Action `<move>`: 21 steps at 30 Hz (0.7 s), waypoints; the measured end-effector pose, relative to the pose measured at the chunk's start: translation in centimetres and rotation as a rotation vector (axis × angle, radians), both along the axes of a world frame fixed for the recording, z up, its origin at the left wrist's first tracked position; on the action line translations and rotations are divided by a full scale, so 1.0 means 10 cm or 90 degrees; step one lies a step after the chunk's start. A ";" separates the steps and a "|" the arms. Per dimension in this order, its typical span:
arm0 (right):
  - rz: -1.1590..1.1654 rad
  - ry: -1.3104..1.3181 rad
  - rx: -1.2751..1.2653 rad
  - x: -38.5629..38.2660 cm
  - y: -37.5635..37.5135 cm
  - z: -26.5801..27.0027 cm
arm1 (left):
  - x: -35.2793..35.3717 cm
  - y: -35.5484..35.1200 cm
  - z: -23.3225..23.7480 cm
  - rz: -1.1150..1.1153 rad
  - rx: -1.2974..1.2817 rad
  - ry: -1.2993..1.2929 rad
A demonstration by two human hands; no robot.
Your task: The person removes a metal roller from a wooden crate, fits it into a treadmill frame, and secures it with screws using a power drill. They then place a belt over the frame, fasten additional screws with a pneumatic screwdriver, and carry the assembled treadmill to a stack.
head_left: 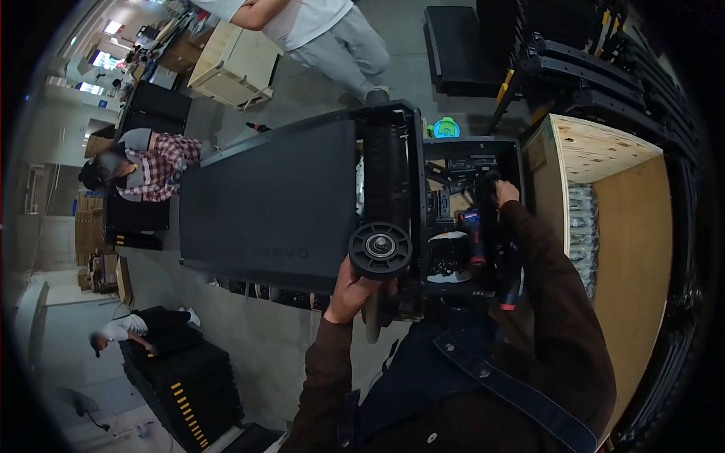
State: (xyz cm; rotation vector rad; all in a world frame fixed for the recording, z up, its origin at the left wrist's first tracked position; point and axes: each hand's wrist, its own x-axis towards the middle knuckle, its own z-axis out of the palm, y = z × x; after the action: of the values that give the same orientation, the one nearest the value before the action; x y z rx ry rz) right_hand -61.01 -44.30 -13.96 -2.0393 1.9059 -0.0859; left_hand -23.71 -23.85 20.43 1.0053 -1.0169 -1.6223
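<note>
My left hand (349, 293) is closed on a black spoked wheel (380, 273) with a metal bearing at its hub, held up by the near end of the large black machine panel (268, 200). At the right, my right hand (507, 193) reaches into a black parts tray (483, 141). Its fingers are curled at a dark object that I cannot make out. Below that hand in the tray lie a blue and black power tool (471, 219) with a red-marked end and several small black parts (449, 177). Another red-tipped tool (510, 293) is at the tray's near right corner.
An open wooden crate (560, 189) with wrapped items stands right of the tray. A green tape-like roll (446, 128) lies behind it. One person (332, 38) stands beyond the machine, another (162, 162) at its left end, and a third (128, 328) by a black stack (181, 377).
</note>
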 end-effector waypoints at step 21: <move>-0.229 0.015 -0.039 0.21 0.06 0.42 | 0.38 0.43 -0.27 0.009 -0.021 -0.016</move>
State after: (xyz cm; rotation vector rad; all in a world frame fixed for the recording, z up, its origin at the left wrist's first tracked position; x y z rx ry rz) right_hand -58.92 -43.70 -9.79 -1.7167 2.2900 -0.2101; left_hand -19.96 -19.52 17.78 1.0117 -1.0480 -1.5803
